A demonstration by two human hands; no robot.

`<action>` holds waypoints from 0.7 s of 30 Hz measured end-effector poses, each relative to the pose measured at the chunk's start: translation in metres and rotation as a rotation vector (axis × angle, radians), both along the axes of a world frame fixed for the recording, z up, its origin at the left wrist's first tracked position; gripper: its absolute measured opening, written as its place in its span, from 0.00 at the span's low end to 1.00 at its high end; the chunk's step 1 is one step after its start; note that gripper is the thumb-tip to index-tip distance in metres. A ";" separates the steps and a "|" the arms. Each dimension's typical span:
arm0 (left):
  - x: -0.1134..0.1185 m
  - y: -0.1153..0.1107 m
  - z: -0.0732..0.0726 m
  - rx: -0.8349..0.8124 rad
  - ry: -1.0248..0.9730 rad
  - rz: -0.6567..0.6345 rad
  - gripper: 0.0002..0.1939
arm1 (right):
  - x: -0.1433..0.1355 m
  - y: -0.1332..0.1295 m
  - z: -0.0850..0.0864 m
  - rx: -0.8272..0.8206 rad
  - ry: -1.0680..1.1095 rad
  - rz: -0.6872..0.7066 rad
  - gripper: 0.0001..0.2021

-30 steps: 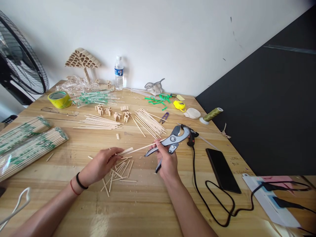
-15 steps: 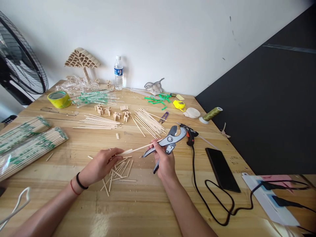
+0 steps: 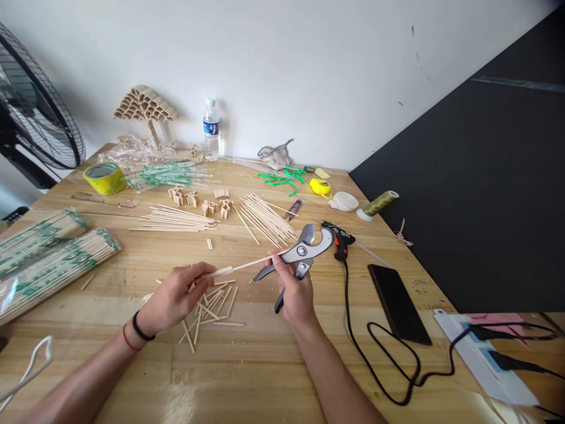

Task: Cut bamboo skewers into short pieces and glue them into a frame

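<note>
My left hand (image 3: 183,291) is closed on a few thin wooden sticks (image 3: 223,271), pinched between thumb and fingers. A longer wooden stick (image 3: 253,263) runs from their tips to the fingers of my right hand (image 3: 296,288). That hand is closed around grey pruning shears (image 3: 304,250), whose blades stand apart and point up to the right. Thumb and fingertips of the right hand also touch the long stick's end. Short cut stick pieces (image 3: 216,303) lie scattered under and beside my left hand.
Bundles of long sticks (image 3: 267,219) and small glued stick pieces (image 3: 209,207) lie farther back. At the right are a glue gun (image 3: 339,238) with its cord, a phone (image 3: 397,303) and a power strip (image 3: 489,359). Bagged sticks (image 3: 66,265) lie left, near a fan (image 3: 39,100).
My left hand has shifted slightly to the left with the short sticks. The shears' blades have opened a little wider; my right hand stays nearly in place.
</note>
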State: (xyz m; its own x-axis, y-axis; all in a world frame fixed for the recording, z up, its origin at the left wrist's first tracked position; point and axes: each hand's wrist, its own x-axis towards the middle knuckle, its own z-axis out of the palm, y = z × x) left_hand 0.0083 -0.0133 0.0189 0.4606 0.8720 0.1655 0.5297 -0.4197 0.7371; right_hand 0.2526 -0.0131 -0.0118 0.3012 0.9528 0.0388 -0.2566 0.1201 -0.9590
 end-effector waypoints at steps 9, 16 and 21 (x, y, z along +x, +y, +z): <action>-0.004 -0.004 0.004 -0.018 -0.146 0.178 0.11 | 0.005 -0.009 0.007 0.243 -0.746 0.111 0.06; -0.005 -0.009 0.006 0.030 -0.157 0.162 0.11 | -0.003 -0.009 -0.002 0.390 -1.006 0.213 0.21; -0.001 -0.013 0.005 0.061 -0.123 0.029 0.09 | -0.008 -0.012 -0.004 0.387 -1.015 0.243 0.23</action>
